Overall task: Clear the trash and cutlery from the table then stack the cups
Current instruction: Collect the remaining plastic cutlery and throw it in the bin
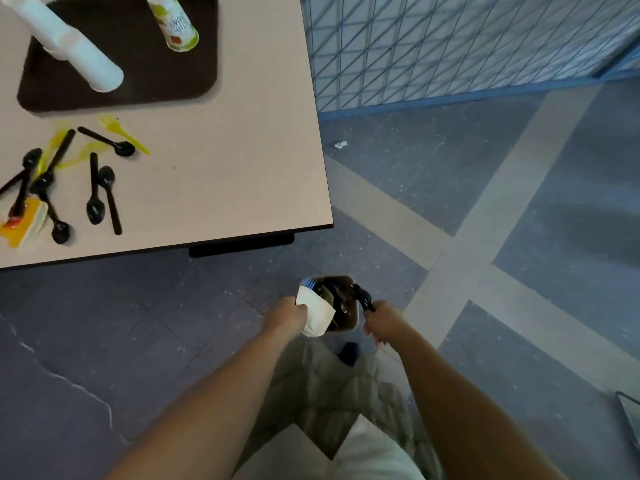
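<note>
Trash-clearing is underway: the left hand is gripping a white paper cup and the right hand is clutching black plastic cutlery, both over the small brown bin at six o'clock. Releasing is likely coming next; loose black plastic spoons are waiting at ten o'clock.

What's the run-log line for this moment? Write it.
left hand: grips white paper item | right hand: grips black cutlery | both at brown bin on floor | table: black spoons, yellow forks uncleared
</note>
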Tool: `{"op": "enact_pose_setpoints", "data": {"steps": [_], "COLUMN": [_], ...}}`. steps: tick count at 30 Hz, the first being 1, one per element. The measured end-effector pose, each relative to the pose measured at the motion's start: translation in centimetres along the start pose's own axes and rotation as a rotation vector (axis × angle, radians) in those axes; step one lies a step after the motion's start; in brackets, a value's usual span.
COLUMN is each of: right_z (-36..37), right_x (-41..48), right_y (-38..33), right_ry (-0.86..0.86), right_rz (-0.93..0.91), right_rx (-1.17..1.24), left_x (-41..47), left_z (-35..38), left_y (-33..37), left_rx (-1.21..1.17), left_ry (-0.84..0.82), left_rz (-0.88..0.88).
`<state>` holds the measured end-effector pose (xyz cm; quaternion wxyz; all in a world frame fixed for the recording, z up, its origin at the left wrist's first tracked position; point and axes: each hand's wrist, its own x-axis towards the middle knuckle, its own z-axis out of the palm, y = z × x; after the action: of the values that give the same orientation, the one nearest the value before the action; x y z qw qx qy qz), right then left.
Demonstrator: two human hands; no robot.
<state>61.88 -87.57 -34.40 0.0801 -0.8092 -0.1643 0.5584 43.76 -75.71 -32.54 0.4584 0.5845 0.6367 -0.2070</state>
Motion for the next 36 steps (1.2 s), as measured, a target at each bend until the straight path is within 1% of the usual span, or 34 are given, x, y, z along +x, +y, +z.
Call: {"op": "enact_pose_setpoints", "data": {"steps": [5, 10, 14, 16, 20, 23, 26, 31, 36], "right_z": [4.2, 7.5, 9.3, 9.5, 8.8, 8.3, 7.6, 5.1, 3.2], "right_x": [8.5, 15.0, 18.2, 18.5, 15.7, 12.1, 7.6, -2.4, -10.3], "right_y": [1.4, 2.6, 3.2, 3.2, 2.6, 1.3, -0.8, -5.6, -9.2], "right_ry": [-0.041, -0.076, -0.062, -0.027, 0.008, 0.003, 0.032, 0.078, 0.092], "right_rz": [0.016, 0.012, -0.016, -0.042, -0.068, -0.088, -0.134, -0.241, -0.407], "right_rx": [0.016, -0.069, -0.083, -0.068, -0.052, -0.033, -0.003, 0.053, 0.149], "left_x": [7.4, 13.8, 15.5, 15.2, 12.5, 8.6, 4.2, -3.8, -10.6], "left_z": [3.9, 7.4, 9.1, 9.2, 7.7, 5.4, 2.5, -2.5, -5.9], "left_y": [-0.7, -2.1, -2.1, -2.3, -3.1, -3.2, -3.2, -2.1, -1.8], "left_rx": [0.033, 0.017, -0.057, -0.103, -0.181, -0.241, -0.281, -0.376, -0.471], "left_ry": [-0.002, -0.064, -0.151, -0.122, 0.002, 0.039, 0.076, 0.154, 0.305], "left_rz": [-0.015, -0.072, -0.104, -0.085, 0.03, 0.07, 0.093, 0.14, 0.221]}}
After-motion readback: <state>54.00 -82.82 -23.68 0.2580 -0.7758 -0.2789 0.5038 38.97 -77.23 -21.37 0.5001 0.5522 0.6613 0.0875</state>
